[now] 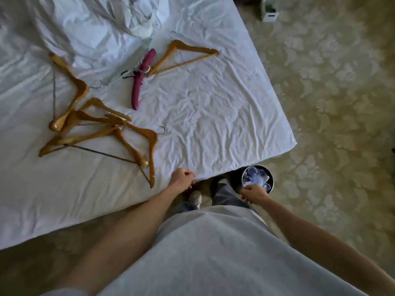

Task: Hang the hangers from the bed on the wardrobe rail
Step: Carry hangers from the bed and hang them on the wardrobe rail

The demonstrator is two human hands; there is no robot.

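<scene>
The grey shirt front [213,248] fills the bottom of the view, with both bare forearms reaching out past it. The left hand [181,178] hangs at the near edge of the bed [213,116], fingers loosely curled and holding nothing. The right hand [255,192] is out over a small round bin [257,178] on the carpet [331,92] by the bed's corner — its fingers also curled in, and nothing can be made out in them.

The hangers are all still on the white sheet, none lifted. A tangled pile of wooden hangers [102,131] lies ahead and to the left of the left hand, its closest arm [152,159] running almost straight toward the person and ending just beside that hand. One metal hook [162,129] pokes out of the pile's right side. Farther up the bed lie a padded maroon hanger [142,77], its long axis running away from the person, and a single wooden hanger [183,54] next to it.

So the left hand is plainly the nearer one — the pile is on its side, while the right would have to cross the body. I'd judge a short reach forward and left takes the closest hanger by its arm; the overlapping ones may drag along with it.
</scene>
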